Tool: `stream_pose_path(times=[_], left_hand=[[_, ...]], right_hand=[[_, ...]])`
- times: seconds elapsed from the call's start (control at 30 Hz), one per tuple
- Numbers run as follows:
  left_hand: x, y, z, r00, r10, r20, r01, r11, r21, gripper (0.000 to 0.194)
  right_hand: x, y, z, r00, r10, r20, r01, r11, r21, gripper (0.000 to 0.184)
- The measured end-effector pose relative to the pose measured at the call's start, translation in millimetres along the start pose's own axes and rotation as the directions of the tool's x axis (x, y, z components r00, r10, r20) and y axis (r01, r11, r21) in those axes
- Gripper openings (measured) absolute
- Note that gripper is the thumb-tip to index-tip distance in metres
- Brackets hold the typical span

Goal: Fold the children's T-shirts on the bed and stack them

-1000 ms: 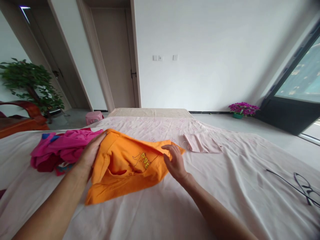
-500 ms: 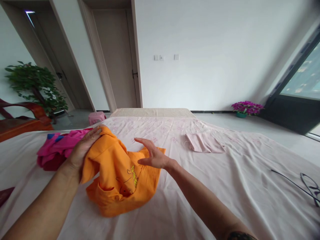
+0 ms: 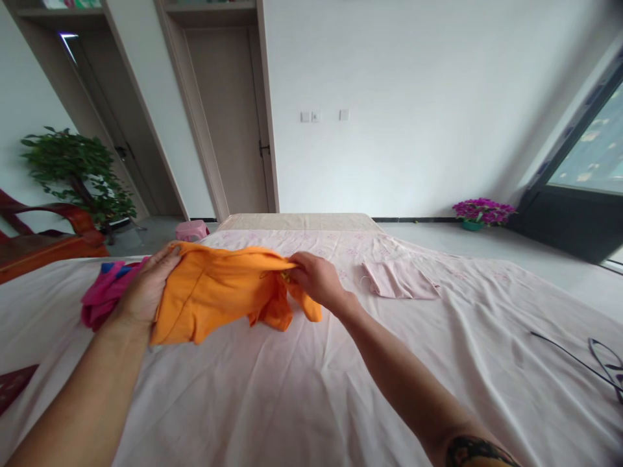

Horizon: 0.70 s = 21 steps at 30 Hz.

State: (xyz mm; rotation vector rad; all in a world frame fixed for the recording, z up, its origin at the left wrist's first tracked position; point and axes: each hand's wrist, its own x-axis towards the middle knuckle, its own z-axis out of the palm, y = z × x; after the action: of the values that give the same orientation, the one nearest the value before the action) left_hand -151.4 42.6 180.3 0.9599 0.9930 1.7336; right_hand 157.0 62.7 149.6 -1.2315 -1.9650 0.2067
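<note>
An orange garment [image 3: 214, 288] with a sewn seam is stretched between my two hands above the bed. My left hand [image 3: 150, 282] is closed on its left end, with the thumb and fingers at the upper edge. On the other end, my right hand [image 3: 314, 275] pinches a gathered bit of the cloth. Part of the garment droops in folds below the right hand, and most of its printed front is turned out of sight. Just behind my left hand lies a crumpled magenta garment [image 3: 104, 295] with a blue patch, partly covered by that hand.
A folded pale pink cloth [image 3: 402, 280] lies right of centre on the light bedsheet [image 3: 302, 402]. Black-framed glasses [image 3: 603, 363] rest at the right edge, a dark red item [image 3: 17, 383] at the left. Beyond are a pink stool [image 3: 192, 229] and a wooden chair [image 3: 58, 227].
My right hand was open over the garment; now it grips the cloth. The orange garment has gone from a bunched heap showing its print to being lifted and pulled out sideways.
</note>
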Motion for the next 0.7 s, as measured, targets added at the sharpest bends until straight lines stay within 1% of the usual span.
stream_pose_path(times=[0.03, 0.07, 0.1, 0.17, 0.2, 0.27, 0.3, 0.37, 0.43, 0.47, 0.5, 0.53, 0.57, 0.6, 0.63, 0.67, 0.7], left_hand=[[1, -3, 1.9, 1.000, 0.011, 0.012, -0.011, 1.000, 0.010, 0.043], [1, -5, 4.4, 1.000, 0.020, 0.023, -0.021, 1.000, 0.020, 0.044], [2, -8, 7.2, 0.999, 0.022, 0.034, -0.023, 0.999, 0.032, 0.045], [2, -12, 13.0, 0.999, 0.014, 0.043, -0.017, 0.998, 0.054, 0.047], [1, -13, 16.3, 0.999, 0.023, 0.045, -0.026, 0.997, 0.074, 0.047], [-4, -16, 24.5, 0.995, 0.071, 0.077, -0.081, 0.987, 0.138, 0.046], [-8, -18, 29.7, 0.988, 0.093, 0.124, -0.113, 0.980, 0.166, 0.048], [-19, -25, 43.0, 0.956, 0.086, 0.281, -0.150, 0.965, 0.216, 0.056], [-32, -38, 59.3, 0.897, 0.011, 0.442, -0.147, 0.950, 0.275, 0.066], [-37, -46, 67.8, 0.868, -0.041, 0.495, -0.133, 0.941, 0.312, 0.066], [-42, -55, 75.8, 0.848, -0.089, 0.523, -0.119, 0.929, 0.351, 0.062], [-45, -62, 82.6, 0.840, -0.120, 0.529, -0.112, 0.916, 0.385, 0.054], [-45, -67, 87.7, 0.848, -0.124, 0.515, -0.117, 0.905, 0.410, 0.047], [-43, -70, 90.6, 0.872, -0.092, 0.481, -0.141, 0.894, 0.425, 0.039], [-39, -68, 91.0, 0.902, -0.022, 0.431, -0.186, 0.881, 0.435, 0.034], [-32, -62, 88.7, 0.926, 0.080, 0.369, -0.251, 0.860, 0.444, 0.030], [-23, -52, 83.7, 0.930, 0.204, 0.307, -0.331, 0.827, 0.454, 0.027]], right_hand=[[1, 0, -4, 0.997, 0.010, 0.083, -0.005, 0.998, -0.059, 0.014], [2, 1, -9, 0.993, 0.028, 0.118, -0.017, 0.996, -0.090, 0.013], [2, 1, -14, 0.994, 0.046, 0.097, -0.039, 0.997, -0.073, 0.015], [2, 1, -24, 0.998, 0.063, 0.003, -0.063, 0.994, 0.087, 0.022], [2, 1, -29, 0.998, 0.063, -0.022, -0.058, 0.983, 0.174, 0.023], [1, -3, -37, 0.995, 0.080, -0.056, -0.060, 0.954, 0.293, 0.023], [0, -6, -39, 0.992, 0.102, -0.075, -0.070, 0.937, 0.341, 0.022], [-3, -15, -36, 0.986, 0.145, -0.085, -0.090, 0.883, 0.460, 0.023], [-8, -27, -26, 0.992, 0.126, -0.005, -0.098, 0.791, 0.604, 0.023], [-10, -32, -19, 0.995, 0.083, 0.050, -0.095, 0.739, 0.667, 0.023], [-13, -36, -12, 0.995, 0.027, 0.098, -0.090, 0.687, 0.721, 0.023], [-16, -38, -5, 0.992, -0.028, 0.126, -0.080, 0.634, 0.769, 0.024], [-19, -36, 1, 0.988, -0.074, 0.139, -0.069, 0.591, 0.804, 0.028], [-22, -30, 6, 0.985, -0.099, 0.138, -0.057, 0.575, 0.816, 0.032], [-25, -18, 9, 0.986, -0.100, 0.134, -0.050, 0.592, 0.804, 0.036], [-28, -2, 11, 0.990, -0.070, 0.125, -0.053, 0.633, 0.772, 0.039], [-31, 19, 12, 0.995, -0.004, 0.097, -0.066, 0.704, 0.707, 0.037]])
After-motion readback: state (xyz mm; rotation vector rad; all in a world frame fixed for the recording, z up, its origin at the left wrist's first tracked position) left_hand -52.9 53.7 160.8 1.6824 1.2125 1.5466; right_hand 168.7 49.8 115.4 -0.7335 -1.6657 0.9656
